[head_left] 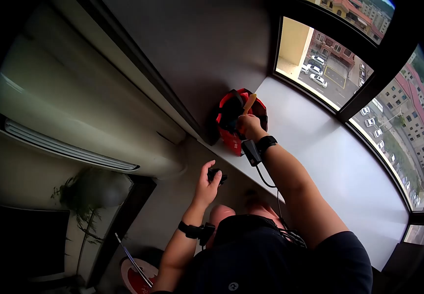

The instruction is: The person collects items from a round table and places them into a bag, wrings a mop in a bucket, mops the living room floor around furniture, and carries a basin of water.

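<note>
On the far end of the white window sill, against the dark wall, stands an open red bag [231, 140] with a dark inside. My right hand [251, 125] is at the bag's opening, closed on an orange-yellow handle [250, 102] that points up and away; what the handle belongs to is hidden. Lower and to the left, my left hand [208, 182] is off the sill, its fingers curled round a small black object [215, 175]. Both wrists wear black straps with small boxes, and a cable hangs from the right one.
The white sill [339, 181] runs along the windows on the right, with parked cars outside far below. To the left stand a tall pale air conditioner [79, 108], a plant [91, 215] and a dark screen [30, 240]. A red and white round container [138, 277] is at lower left.
</note>
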Tool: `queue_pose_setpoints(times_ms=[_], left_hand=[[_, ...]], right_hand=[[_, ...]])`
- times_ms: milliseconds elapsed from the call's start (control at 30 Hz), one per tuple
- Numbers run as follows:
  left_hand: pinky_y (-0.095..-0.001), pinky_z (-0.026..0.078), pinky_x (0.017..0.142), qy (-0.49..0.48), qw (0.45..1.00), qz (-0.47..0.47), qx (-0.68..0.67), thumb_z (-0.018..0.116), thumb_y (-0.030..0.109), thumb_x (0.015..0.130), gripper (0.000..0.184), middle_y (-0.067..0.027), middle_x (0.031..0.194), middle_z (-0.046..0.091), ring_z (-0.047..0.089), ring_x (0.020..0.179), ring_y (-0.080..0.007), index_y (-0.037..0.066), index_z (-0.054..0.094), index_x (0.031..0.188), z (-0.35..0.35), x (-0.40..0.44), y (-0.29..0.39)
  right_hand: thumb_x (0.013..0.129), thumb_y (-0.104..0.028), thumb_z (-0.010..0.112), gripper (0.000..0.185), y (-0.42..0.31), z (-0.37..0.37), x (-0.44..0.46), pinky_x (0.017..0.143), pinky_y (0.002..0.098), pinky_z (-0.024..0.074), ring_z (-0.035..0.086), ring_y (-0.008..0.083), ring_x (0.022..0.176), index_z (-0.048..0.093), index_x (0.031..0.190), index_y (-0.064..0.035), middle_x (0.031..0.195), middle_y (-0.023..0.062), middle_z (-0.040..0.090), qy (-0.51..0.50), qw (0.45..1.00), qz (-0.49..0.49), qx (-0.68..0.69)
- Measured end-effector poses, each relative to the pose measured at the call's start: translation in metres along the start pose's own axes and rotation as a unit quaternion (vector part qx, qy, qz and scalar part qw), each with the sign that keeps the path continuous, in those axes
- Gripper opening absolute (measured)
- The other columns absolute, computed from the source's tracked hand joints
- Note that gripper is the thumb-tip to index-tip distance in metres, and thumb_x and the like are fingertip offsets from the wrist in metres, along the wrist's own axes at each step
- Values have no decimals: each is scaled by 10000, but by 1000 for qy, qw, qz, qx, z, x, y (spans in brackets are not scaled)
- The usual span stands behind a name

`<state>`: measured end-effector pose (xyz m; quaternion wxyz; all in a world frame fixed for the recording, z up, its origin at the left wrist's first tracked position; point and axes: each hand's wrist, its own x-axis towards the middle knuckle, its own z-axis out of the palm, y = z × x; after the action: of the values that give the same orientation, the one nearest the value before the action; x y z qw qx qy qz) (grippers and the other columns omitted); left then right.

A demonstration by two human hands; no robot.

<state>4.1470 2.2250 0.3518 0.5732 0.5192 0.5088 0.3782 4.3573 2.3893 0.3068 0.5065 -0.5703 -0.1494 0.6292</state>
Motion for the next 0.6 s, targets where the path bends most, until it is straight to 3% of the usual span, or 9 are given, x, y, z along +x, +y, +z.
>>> queue_pose_setpoints(times_ms=[100,200,267,333,400,500,533,600], left_hand=[[-243,433,715,20,999,18,38,542,217,856,388,-61,927,512,500,803,-113,47,406,1178,1,33,-2],[-253,415,764,22,999,-17,34,544,210,854,375,-71,967,504,489,857,-125,36,416,1161,4,64,3],[-255,416,762,3,997,30,72,544,196,851,365,-72,981,501,489,861,-126,36,417,1154,7,95,4],[-259,415,766,-21,997,36,69,542,187,849,360,-73,992,502,490,865,-130,36,418,1151,14,126,1],[-277,420,769,-41,995,70,65,544,167,837,353,-80,990,525,508,864,-147,34,421,1140,24,157,-4],[-336,438,763,-50,981,74,171,566,197,806,357,-167,927,567,565,846,-273,52,436,1105,35,197,10],[-366,439,762,-60,980,73,174,566,197,795,352,-203,954,549,548,877,-334,56,439,1092,40,213,0],[-383,439,779,-68,952,78,288,556,132,765,340,-203,1008,531,529,911,-354,53,447,1078,44,235,-8]], right_hand=[[772,-145,560,127,5,10,19,558,280,458,543,159,599,543,857,-53,660,57,534,63,960,-242,-128],[793,-245,543,192,6,11,26,545,270,430,523,129,567,587,828,-62,586,34,533,66,924,-335,-173],[800,-278,537,224,13,5,38,540,267,420,516,118,556,601,818,-65,562,27,533,66,928,-322,-177],[781,-244,547,199,30,-10,64,517,252,409,509,112,545,603,732,-60,547,26,533,-74,992,-48,-86],[731,-175,583,157,43,-11,72,514,232,399,529,113,571,600,746,-20,593,49,564,-36,987,-42,-151],[681,-125,627,232,26,-2,42,573,250,446,570,136,637,599,848,33,708,82,611,46,986,-26,-155],[682,-131,630,315,39,-9,56,622,277,467,587,163,679,577,925,62,765,108,617,35,978,-27,-204],[683,-143,631,333,43,-9,59,626,283,466,590,173,689,570,934,68,771,117,617,18,974,-40,-222]])
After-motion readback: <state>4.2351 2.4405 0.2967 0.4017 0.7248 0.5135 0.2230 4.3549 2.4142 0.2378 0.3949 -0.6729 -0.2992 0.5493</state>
